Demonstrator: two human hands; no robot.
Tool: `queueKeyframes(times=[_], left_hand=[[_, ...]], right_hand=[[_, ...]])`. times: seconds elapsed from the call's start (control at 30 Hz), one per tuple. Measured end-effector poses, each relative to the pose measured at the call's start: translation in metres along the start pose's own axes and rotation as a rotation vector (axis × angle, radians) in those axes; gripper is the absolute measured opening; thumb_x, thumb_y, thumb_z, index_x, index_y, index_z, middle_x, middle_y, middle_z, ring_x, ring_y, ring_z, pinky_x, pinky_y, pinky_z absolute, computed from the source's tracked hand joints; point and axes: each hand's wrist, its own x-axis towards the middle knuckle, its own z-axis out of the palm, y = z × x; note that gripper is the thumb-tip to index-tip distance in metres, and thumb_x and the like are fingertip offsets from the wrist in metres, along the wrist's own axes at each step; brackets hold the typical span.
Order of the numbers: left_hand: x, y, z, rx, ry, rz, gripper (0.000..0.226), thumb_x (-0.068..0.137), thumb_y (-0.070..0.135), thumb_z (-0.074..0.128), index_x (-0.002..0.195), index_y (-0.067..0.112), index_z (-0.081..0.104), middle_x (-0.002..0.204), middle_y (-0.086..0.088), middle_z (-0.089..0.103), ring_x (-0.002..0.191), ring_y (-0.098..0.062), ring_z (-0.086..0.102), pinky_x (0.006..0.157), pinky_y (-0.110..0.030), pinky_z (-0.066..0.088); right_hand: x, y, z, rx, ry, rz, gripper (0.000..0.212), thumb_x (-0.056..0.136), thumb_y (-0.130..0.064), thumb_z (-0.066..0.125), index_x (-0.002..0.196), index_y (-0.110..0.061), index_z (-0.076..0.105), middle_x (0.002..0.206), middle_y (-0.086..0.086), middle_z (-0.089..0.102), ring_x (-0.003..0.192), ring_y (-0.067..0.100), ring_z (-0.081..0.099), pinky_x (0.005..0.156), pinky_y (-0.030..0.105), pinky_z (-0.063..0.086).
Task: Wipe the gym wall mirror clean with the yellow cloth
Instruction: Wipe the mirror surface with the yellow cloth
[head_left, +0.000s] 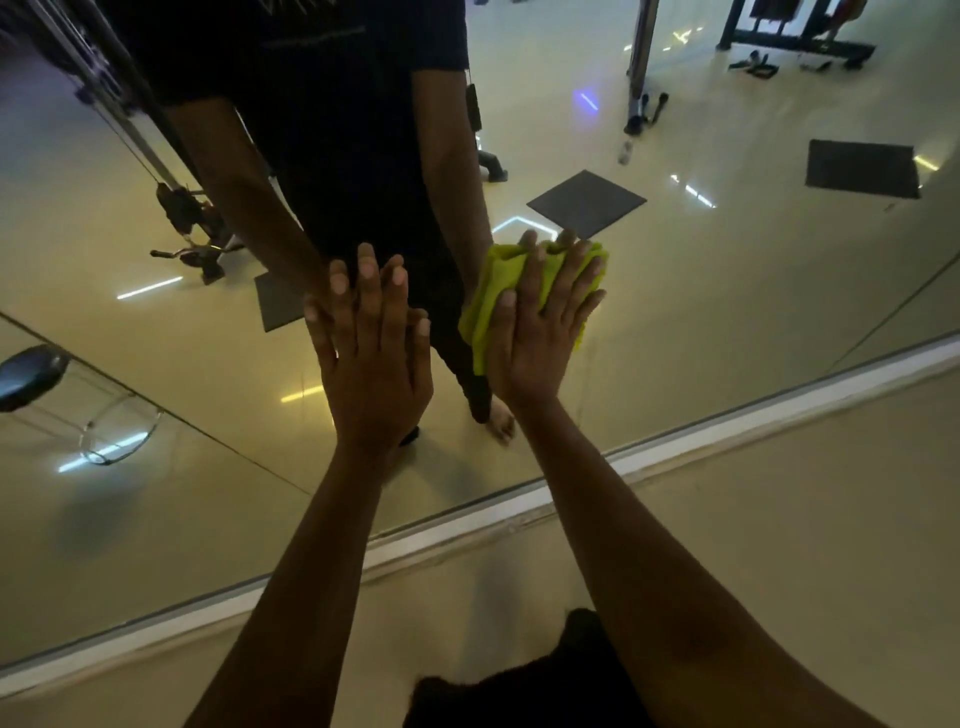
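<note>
Flat-fingered, the right hand (540, 332) presses the crumpled yellow cloth (498, 291) against the large glass wall mirror (727, 270), well above its white bottom edge strip (675, 441), while the left hand (374, 353) rests open-palmed on bare glass just beside it.

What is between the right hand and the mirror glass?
The yellow cloth lies there: the head view shows the right hand pressing it flat against the mirror, fingers straight.

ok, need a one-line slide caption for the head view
Right hand presses the yellow cloth flat on the wall mirror; bare left hand braces beside it.
</note>
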Motion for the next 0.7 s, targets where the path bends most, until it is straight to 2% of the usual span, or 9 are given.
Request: queueKeyframes(times=[0.07, 0.17, 0.23, 0.27, 0.37, 0.47, 0.57, 0.63, 0.7], left_hand=[[-0.001, -0.003, -0.001, 0.000, 0.009, -0.017, 0.069, 0.111, 0.040, 0.060, 0.168, 0.010, 0.036, 0.176, -0.020, 0.027, 0.165, -0.041, 0.019, 0.134, -0.061, 0.011], [-0.004, -0.006, -0.003, 0.033, 0.020, -0.043, 0.070, 0.110, 0.042, 0.060, 0.168, 0.011, 0.037, 0.175, -0.021, 0.030, 0.162, -0.045, 0.025, 0.133, -0.064, 0.014], [-0.009, -0.008, -0.008, 0.026, 0.030, -0.123, 0.066, 0.111, 0.040, 0.057, 0.168, 0.013, 0.037, 0.175, -0.022, 0.029, 0.162, -0.047, 0.025, 0.133, -0.065, 0.014], [-0.012, -0.010, -0.011, 0.009, 0.038, -0.169, 0.064, 0.112, 0.038, 0.057, 0.168, 0.014, 0.038, 0.175, -0.023, 0.028, 0.162, -0.047, 0.024, 0.133, -0.064, 0.012], [-0.027, -0.029, -0.019, -0.010, 0.029, -0.216, 0.063, 0.113, 0.035, 0.057, 0.169, 0.015, 0.036, 0.175, -0.025, 0.026, 0.163, -0.048, 0.020, 0.134, -0.061, 0.006], [-0.036, -0.055, -0.026, 0.007, 0.009, -0.184, 0.060, 0.116, 0.034, 0.050, 0.171, 0.019, 0.032, 0.177, -0.023, 0.024, 0.164, -0.046, 0.016, 0.133, -0.062, 0.003], [-0.043, -0.073, -0.028, -0.008, -0.009, -0.182, 0.059, 0.116, 0.033, 0.050, 0.171, 0.017, 0.034, 0.177, -0.023, 0.023, 0.164, -0.045, 0.014, 0.133, -0.063, 0.004], [-0.046, -0.082, -0.029, -0.019, -0.025, -0.149, 0.060, 0.115, 0.033, 0.051, 0.170, 0.017, 0.034, 0.178, -0.021, 0.022, 0.165, -0.046, 0.016, 0.133, -0.065, 0.007], [-0.042, -0.090, -0.032, -0.021, -0.017, -0.119, 0.060, 0.115, 0.031, 0.053, 0.170, 0.017, 0.035, 0.177, -0.021, 0.023, 0.164, -0.048, 0.019, 0.132, -0.067, 0.011]], right_hand=[[-0.002, -0.031, 0.010, 0.053, 0.073, 0.115, 0.063, 0.115, -0.032, 0.036, 0.171, -0.010, 0.017, 0.178, 0.037, 0.009, 0.167, 0.056, -0.003, 0.132, 0.076, 0.001], [-0.044, -0.054, 0.027, 0.034, -0.069, -0.066, 0.073, 0.113, -0.036, 0.041, 0.174, -0.020, 0.005, 0.179, 0.031, 0.001, 0.166, 0.059, -0.002, 0.133, 0.073, -0.001], [-0.061, -0.038, 0.026, -0.020, -0.155, -0.193, 0.077, 0.113, -0.039, 0.042, 0.176, -0.029, 0.000, 0.181, 0.025, 0.002, 0.168, 0.051, -0.005, 0.134, 0.072, 0.000], [-0.059, -0.029, 0.022, -0.051, -0.167, -0.216, 0.075, 0.113, -0.039, 0.043, 0.176, -0.029, 0.003, 0.182, 0.026, 0.006, 0.169, 0.046, -0.008, 0.135, 0.070, -0.001], [-0.040, -0.027, 0.017, -0.033, -0.045, -0.027, 0.067, 0.115, -0.034, 0.041, 0.174, -0.017, 0.018, 0.181, 0.029, 0.007, 0.170, 0.048, -0.006, 0.134, 0.073, -0.001], [-0.038, -0.067, 0.034, 0.060, 0.087, 0.181, 0.064, 0.117, -0.031, 0.036, 0.173, -0.009, 0.017, 0.181, 0.032, 0.000, 0.168, 0.052, -0.008, 0.133, 0.074, -0.003], [-0.068, -0.090, 0.053, 0.038, 0.001, 0.015, 0.066, 0.115, -0.032, 0.041, 0.173, -0.014, 0.015, 0.180, 0.027, -0.002, 0.166, 0.058, -0.006, 0.134, 0.068, -0.008], [-0.079, -0.076, 0.049, -0.016, -0.072, -0.099, 0.068, 0.114, -0.031, 0.047, 0.173, -0.018, 0.017, 0.182, 0.021, 0.000, 0.168, 0.051, -0.008, 0.135, 0.067, -0.006], [-0.071, -0.066, 0.040, -0.050, -0.058, -0.089, 0.068, 0.114, -0.030, 0.048, 0.175, -0.018, 0.019, 0.183, 0.019, -0.001, 0.169, 0.043, -0.010, 0.135, 0.068, -0.003]])
